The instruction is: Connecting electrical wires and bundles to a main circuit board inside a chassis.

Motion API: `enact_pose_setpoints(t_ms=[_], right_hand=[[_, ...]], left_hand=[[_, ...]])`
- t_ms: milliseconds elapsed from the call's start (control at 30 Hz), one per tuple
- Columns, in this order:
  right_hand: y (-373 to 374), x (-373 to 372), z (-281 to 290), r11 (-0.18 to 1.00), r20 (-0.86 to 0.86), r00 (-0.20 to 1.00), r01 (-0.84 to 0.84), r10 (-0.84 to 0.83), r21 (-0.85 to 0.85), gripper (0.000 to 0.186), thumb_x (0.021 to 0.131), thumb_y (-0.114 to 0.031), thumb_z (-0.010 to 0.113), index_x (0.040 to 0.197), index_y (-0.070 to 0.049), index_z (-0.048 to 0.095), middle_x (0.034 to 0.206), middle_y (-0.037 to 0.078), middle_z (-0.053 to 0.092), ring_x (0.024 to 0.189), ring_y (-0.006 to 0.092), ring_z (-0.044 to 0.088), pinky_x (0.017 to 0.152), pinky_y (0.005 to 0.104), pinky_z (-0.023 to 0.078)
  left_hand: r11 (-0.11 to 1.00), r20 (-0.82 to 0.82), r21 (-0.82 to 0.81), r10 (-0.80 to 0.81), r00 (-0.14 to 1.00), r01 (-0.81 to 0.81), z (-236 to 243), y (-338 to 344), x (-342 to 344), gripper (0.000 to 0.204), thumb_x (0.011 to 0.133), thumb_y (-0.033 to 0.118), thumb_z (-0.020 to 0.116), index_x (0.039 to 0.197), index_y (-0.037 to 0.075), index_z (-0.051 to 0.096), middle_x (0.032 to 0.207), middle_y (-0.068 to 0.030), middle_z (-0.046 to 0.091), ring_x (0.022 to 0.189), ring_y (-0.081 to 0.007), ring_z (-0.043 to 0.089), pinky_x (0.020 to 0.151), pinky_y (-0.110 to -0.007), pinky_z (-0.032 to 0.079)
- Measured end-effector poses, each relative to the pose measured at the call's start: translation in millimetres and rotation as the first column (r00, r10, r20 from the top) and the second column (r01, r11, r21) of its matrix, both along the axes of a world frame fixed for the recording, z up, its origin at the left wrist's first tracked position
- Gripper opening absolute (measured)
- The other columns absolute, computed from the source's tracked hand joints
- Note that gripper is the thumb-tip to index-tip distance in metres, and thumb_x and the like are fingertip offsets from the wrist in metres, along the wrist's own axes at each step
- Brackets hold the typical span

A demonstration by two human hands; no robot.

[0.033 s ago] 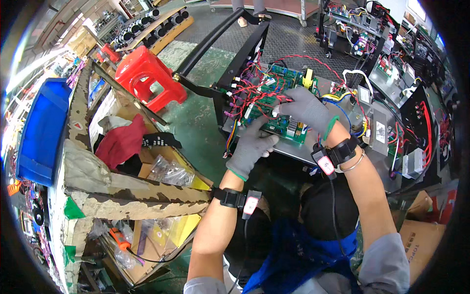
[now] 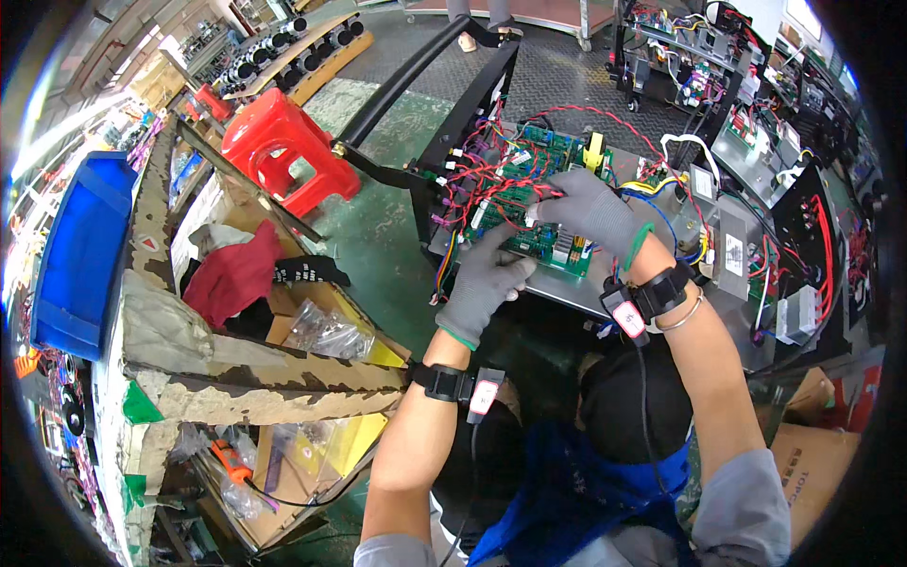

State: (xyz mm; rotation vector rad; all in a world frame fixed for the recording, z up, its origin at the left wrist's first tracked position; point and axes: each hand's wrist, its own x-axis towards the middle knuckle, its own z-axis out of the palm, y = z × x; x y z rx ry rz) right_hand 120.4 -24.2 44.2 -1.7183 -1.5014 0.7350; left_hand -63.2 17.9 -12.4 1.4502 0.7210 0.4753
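Observation:
A green circuit board (image 2: 539,248), crossed by a tangle of red wires (image 2: 491,180), lies in a metal chassis (image 2: 565,290) in front of me. My right hand (image 2: 597,215), in a grey glove, reaches over the board with fingers pinched at a small white wire connector (image 2: 532,216); the fingertips partly hide it. At the board's near left edge is my left hand (image 2: 482,288), gloved too. Its index finger stretches onto the board and its thumb stands apart, with nothing visible between them. A yellow transformer-like part (image 2: 593,151) stands beyond the right hand.
Left of the chassis stands a red plastic stool (image 2: 283,151). A worn bench frame (image 2: 265,392) with a dark red cloth (image 2: 241,274) and a blue bin (image 2: 85,255) is at my left. Black chassis bars (image 2: 406,80) rise at the back. More wired units (image 2: 685,57) stand far right.

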Motion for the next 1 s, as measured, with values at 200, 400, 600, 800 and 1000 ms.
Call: enact_pose_setpoints(t_ms=[200,400,600,800,1000], right_hand=[[-2.7,-4.6,6.8,0.99,-0.096,0.995,-0.007,-0.006,-0.139,0.027,0.074,-0.025,0.068,0.075,0.002,0.064,0.064,0.007,0.059,0.058,0.0102,0.05,0.055,0.0296,0.041],[1.2,-4.2,-3.1,0.993,-0.137,0.99,-0.003,-0.014,-0.121,0.03,0.073,-0.027,0.07,0.073,0.002,0.065,0.062,0.006,0.059,0.057,0.0112,0.051,0.055,0.0304,0.042],[4.0,-5.0,-11.0,0.994,-0.172,0.985,0.0,-0.018,-0.107,0.03,0.073,-0.027,0.07,0.073,0.003,0.065,0.062,0.007,0.059,0.055,0.0119,0.051,0.054,0.0315,0.042],[-4.1,-9.2,10.5,0.942,-0.354,0.935,-0.116,-0.004,-0.315,0.033,0.081,-0.032,0.063,0.085,0.001,0.066,0.066,0.004,0.06,0.054,0.0094,0.051,0.049,0.0225,0.04],[-10.5,-3.5,6.4,0.967,-0.907,0.419,-0.216,-0.031,-0.133,0.038,0.088,-0.034,0.055,0.108,-0.002,0.058,0.096,0.008,0.062,0.073,0.0088,0.054,0.058,0.0202,0.044]], left_hand=[[0.995,0.065,-0.053,0.082,0.994,-0.079,-4.6,1.1,-0.6,0.043,0.082,0.009,0.062,0.123,0.001,0.05,0.087,-0.0037,0.06,0.07,-0.0056,0.055,0.055,-0.017,0.044],[0.991,0.093,-0.126,0.063,0.994,-0.051,3.5,-4.5,-1.4,0.03,0.084,0.009,0.06,0.114,0.002,0.058,0.088,-0.0019,0.06,0.072,-0.006,0.055,0.058,-0.017,0.045],[0.99,0.116,-0.134,0.063,0.991,-0.047,4.9,-7.0,0.6,0.028,0.086,0.011,0.06,0.112,0.002,0.059,0.087,-0.0018,0.061,0.071,-0.0066,0.056,0.058,-0.017,0.045],[0.971,0.111,-0.111,0.226,0.968,-0.213,14.3,-12.0,3.3,0.025,0.087,0.018,0.061,0.105,0.001,0.06,0.086,-0.0044,0.063,0.067,-0.0084,0.058,0.055,-0.019,0.047],[0.931,0.155,-0.14,0.357,0.921,-0.337,19.8,-11.7,-3.5,0.026,0.087,0.02,0.061,0.102,-0.001,0.06,0.085,-0.0055,0.064,0.064,-0.0098,0.06,0.052,-0.02,0.047]])
